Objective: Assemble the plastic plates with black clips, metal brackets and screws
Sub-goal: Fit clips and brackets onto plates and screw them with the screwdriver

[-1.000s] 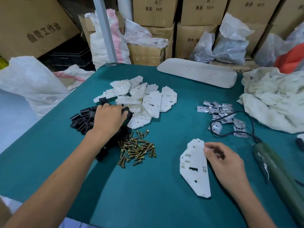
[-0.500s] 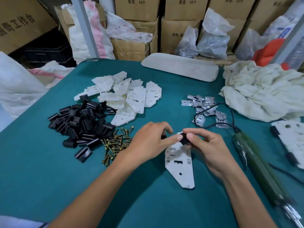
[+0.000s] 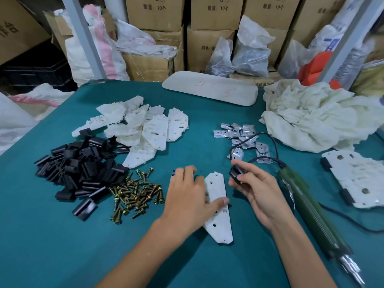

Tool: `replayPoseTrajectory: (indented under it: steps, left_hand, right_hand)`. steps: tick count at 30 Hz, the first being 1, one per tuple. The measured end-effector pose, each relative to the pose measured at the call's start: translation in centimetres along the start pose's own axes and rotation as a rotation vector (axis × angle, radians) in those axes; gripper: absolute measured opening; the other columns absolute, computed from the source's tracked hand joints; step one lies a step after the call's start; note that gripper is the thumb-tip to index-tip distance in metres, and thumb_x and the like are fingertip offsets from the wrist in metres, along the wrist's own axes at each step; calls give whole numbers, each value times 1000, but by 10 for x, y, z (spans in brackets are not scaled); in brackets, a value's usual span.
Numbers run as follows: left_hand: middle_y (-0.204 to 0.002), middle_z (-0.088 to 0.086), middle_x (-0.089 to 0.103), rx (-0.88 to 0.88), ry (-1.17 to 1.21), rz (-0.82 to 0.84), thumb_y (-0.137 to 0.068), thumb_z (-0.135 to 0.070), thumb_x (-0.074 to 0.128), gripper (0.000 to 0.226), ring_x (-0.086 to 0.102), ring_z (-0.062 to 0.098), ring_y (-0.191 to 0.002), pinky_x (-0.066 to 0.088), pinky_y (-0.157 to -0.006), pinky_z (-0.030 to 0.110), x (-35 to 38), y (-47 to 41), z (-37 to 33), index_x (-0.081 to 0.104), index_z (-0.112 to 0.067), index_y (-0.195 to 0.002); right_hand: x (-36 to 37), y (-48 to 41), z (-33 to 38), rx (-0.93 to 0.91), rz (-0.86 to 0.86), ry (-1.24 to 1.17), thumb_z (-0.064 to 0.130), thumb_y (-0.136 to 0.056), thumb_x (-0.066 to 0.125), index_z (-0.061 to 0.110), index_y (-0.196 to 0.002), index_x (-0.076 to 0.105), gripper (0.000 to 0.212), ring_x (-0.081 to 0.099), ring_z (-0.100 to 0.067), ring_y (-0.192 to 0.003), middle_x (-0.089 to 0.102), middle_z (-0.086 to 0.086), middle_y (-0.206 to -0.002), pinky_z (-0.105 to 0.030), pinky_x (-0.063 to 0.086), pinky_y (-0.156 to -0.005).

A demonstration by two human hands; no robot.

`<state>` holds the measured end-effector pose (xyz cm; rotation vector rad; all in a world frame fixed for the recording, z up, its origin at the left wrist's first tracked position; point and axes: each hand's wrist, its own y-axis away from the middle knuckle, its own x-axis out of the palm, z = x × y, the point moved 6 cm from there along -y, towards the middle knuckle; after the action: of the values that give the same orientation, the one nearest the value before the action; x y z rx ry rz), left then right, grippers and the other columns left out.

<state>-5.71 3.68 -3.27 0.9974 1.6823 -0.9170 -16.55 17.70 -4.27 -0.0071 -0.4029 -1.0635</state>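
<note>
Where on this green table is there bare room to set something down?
The table is bare at the near left, in front of the black clips and screws, and in a strip between the white plate pile and the metal brackets. Crowded: around the left hand and right hand, and on the right by the screwdriver and rag heap.

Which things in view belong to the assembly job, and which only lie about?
For the job: plate under the left hand, black clip in the right hand, clip pile, screws, brackets, screwdriver.
Lying about: white cloth, long pad, cardboard boxes.
</note>
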Motion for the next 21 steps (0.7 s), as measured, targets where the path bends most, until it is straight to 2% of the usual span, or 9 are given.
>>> replayPoseTrajectory:
  steps: [3, 5, 7, 9, 12, 15, 18, 21]
  left_hand:
    - [-130, -9, 36, -47, 246, 31, -79, -79, 54, 70, 23, 14, -121, 23, -100, 24, 5, 0, 4, 55, -26, -125]
    - [-124, -20, 46, -82, 576, 36, -81, -60, 70, 55, 37, 7, -122, 34, -98, 23, 6, 3, 5, 49, -36, -126]
    - [-113, -24, 62, -124, 966, 62, -85, -41, 75, 44, 58, 1, -111, 49, -91, 27, 10, 7, 3, 49, -45, -121]
    - [-107, -19, 68, -129, 1134, 26, -91, -28, 72, 38, 66, 5, -102, 54, -85, 29, 12, 8, 5, 52, -44, -120]
    - [-108, -5, 69, -123, 1251, -13, -95, -25, 62, 30, 67, 13, -99, 54, -82, 27, 11, 8, 10, 55, -37, -121]
    - [-107, 3, 69, -122, 1290, 17, -92, -29, 57, 31, 67, 13, -96, 52, -78, 22, 13, 9, 11, 56, -34, -122]
    - [-108, -2, 70, -114, 1260, 38, -94, -30, 56, 33, 68, 13, -96, 53, -79, 22, 17, 9, 10, 54, -34, -126]
    - [-108, -11, 71, -108, 1199, 24, -98, -28, 55, 33, 70, 13, -94, 55, -78, 26, 19, 11, 9, 51, -36, -129]
  right_hand:
    - [-1, 0, 1, -34, -25, 43, -9, -94, 59, 16, -102, 80, 33, 72, -20, -84, 74, -6, -91, -28, 61, -81]
    - [-3, 0, 1, -58, -32, 97, -3, -95, 63, 15, -106, 77, 26, 70, -20, -86, 74, -9, -92, -31, 60, -83]
    - [-3, -1, 0, -41, -36, 93, 1, -98, 61, 15, -107, 77, 24, 71, -19, -85, 77, -8, -95, -30, 60, -77]
    - [-2, -1, -2, -8, -45, 63, 2, -101, 57, 12, -108, 77, 24, 72, -19, -81, 78, -10, -96, -28, 61, -70]
    - [4, 1, -7, 15, -2, 87, 2, -104, 50, 10, -108, 77, 28, 72, -21, -80, 78, -14, -100, -26, 60, -69]
    - [14, 5, -11, 22, 109, 168, 2, -104, 47, 16, -106, 79, 35, 74, -19, -90, 78, -12, -107, -24, 58, -72]
    - [19, 6, -13, 32, 135, 217, 0, -103, 46, 21, -105, 80, 40, 75, -19, -95, 78, -9, -108, -25, 59, -75]
    - [16, 7, -11, -10, 51, 191, 0, -102, 50, 20, -99, 82, 38, 75, -17, -90, 79, -7, -103, -23, 58, -71]
